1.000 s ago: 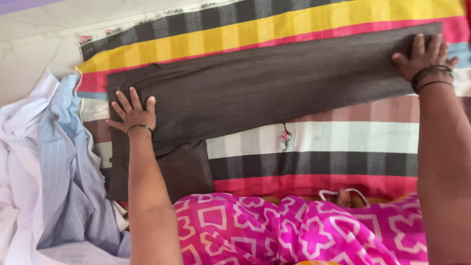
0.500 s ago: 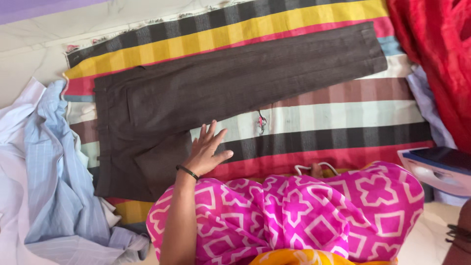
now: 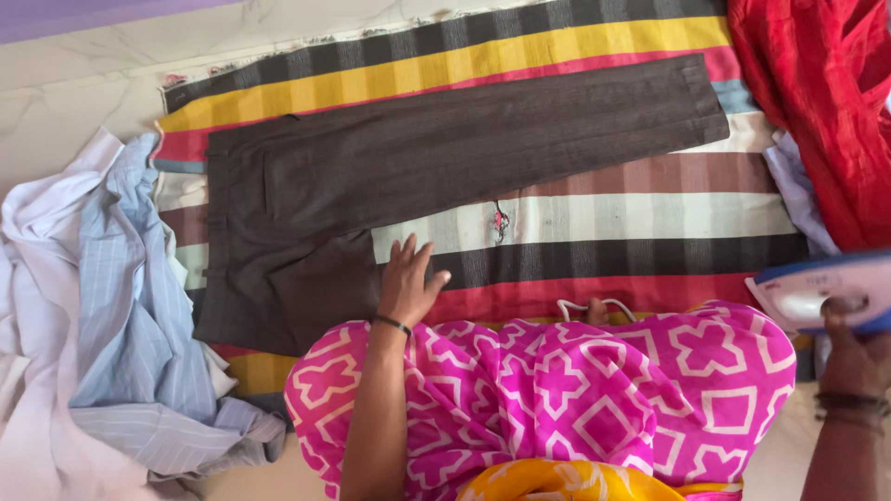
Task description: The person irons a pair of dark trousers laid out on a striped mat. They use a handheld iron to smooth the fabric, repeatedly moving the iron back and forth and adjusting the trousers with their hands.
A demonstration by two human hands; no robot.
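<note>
My right hand (image 3: 849,357) has lifted the blue-and-white iron (image 3: 821,292), gripping it; left hand (image 3: 406,283) flat, fingers spread, on dark brown trousers (image 3: 445,158), risking scorching if it lingers.

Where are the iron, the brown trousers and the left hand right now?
iron (image 3: 817,292): head view, on its white-and-blue body, gripped by the right hand (image 3: 854,357).
brown trousers (image 3: 445,153): head view, on the upper leg panel.
left hand (image 3: 406,283): head view, on the back of the hand, resting flat at the trousers' edge.
</note>
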